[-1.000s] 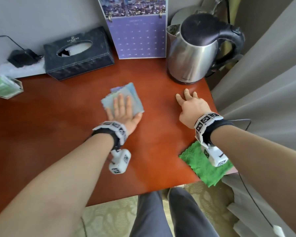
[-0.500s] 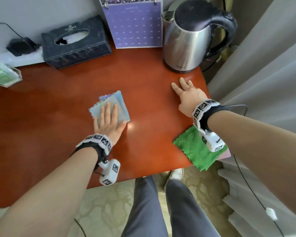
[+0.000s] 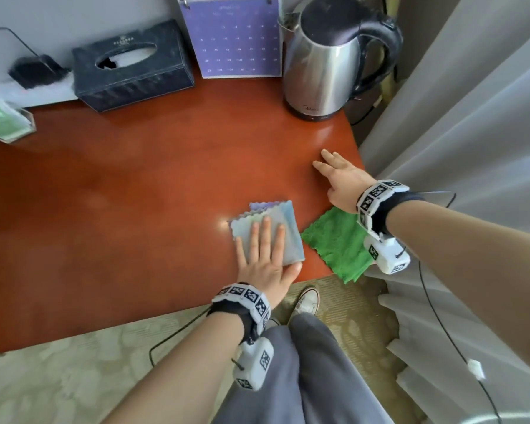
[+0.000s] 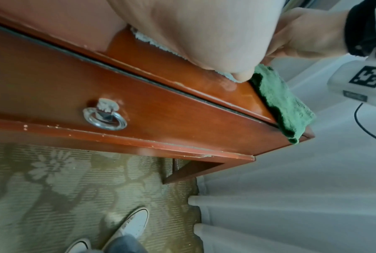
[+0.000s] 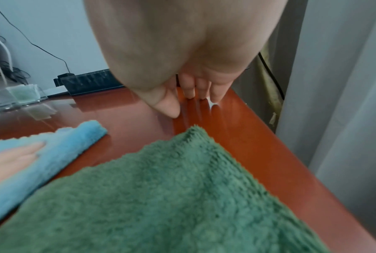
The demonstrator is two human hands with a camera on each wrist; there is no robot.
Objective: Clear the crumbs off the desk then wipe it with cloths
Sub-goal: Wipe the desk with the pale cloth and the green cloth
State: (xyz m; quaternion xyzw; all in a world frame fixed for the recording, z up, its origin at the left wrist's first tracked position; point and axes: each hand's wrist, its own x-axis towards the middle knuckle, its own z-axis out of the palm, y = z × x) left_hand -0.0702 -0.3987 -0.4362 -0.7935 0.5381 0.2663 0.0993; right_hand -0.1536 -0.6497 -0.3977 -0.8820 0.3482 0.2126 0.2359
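A folded light blue cloth lies near the front edge of the red-brown desk. My left hand presses flat on it with straight fingers. A green cloth lies at the front right corner, partly hanging over the edge, just right of the blue one. My right hand rests flat on the desk by the right edge, beyond the green cloth, holding nothing. No crumbs show on the desk.
A steel kettle stands at the back right, a purple calendar and a dark tissue box along the back wall, a clear stand with a green card at far left. Curtains hang right of the desk. A drawer ring handle sits below.
My left hand has slid the blue cloth toward the front right of the desk, up beside the green cloth. My right hand has stayed flat near the right edge.
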